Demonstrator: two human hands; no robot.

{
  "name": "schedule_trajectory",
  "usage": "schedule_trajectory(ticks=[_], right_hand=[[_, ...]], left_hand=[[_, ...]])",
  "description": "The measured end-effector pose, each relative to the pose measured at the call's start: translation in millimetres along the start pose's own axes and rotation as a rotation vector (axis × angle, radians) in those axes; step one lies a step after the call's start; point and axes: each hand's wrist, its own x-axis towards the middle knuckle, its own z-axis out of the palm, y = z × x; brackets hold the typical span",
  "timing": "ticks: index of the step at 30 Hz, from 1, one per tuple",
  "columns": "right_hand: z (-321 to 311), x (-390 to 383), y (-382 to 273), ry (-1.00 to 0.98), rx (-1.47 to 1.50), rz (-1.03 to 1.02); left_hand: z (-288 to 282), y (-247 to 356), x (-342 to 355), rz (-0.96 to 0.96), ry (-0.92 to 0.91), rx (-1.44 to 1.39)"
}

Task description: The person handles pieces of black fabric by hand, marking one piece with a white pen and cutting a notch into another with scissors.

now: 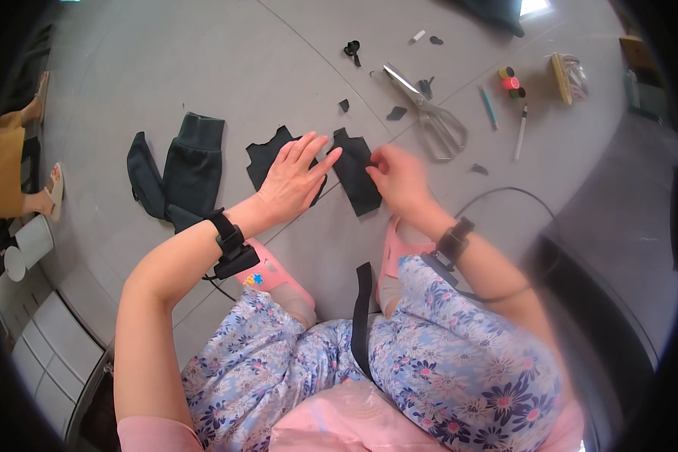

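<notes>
Two cut pieces of black fabric lie side by side on the grey tiled floor in front of me. My left hand (pixel 294 179) is open, its fingers stretched over the left fabric piece (pixel 262 157), which has notched edges and is partly hidden under the hand. To the right is a longer, roughly rectangular fabric piece (pixel 358 177). My right hand (pixel 401 179) has curled fingers closed at this piece's right edge. A folded black garment part with a ribbed cuff (pixel 196 154) lies left of my left hand.
Large silver scissors (pixel 435 120) lie beyond my right hand, among small black scraps (pixel 397 113). Further right are a blue pencil (pixel 488 108), a white pen (pixel 520 132), small thread spools (pixel 511 83) and a yellow-edged pouch (pixel 563 79). Another person's feet (pixel 51 192) show at far left.
</notes>
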Motion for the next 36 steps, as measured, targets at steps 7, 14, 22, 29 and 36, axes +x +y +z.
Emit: schedule_trajectory(ticks=[7,14,22,29,36], right_hand=[[0,1,-7,0.036,-0.016,-0.03],[4,4,-1,0.083,0.033,-0.013],[4,7,-2,0.072,0.091,0.011],[2,7,-8,0.059,0.092,0.017],[0,9,-4,0.009,0.086,0.068]], left_hand=[[14,-5,-1,0.086,-0.011,0.153],[18,-1,-2,0.074,0.03,0.164],[17,-2,-7,0.083,0.043,0.159],[16,3,-5,0.142,-0.02,0.212],[13,11,6,0.065,-0.057,0.141]])
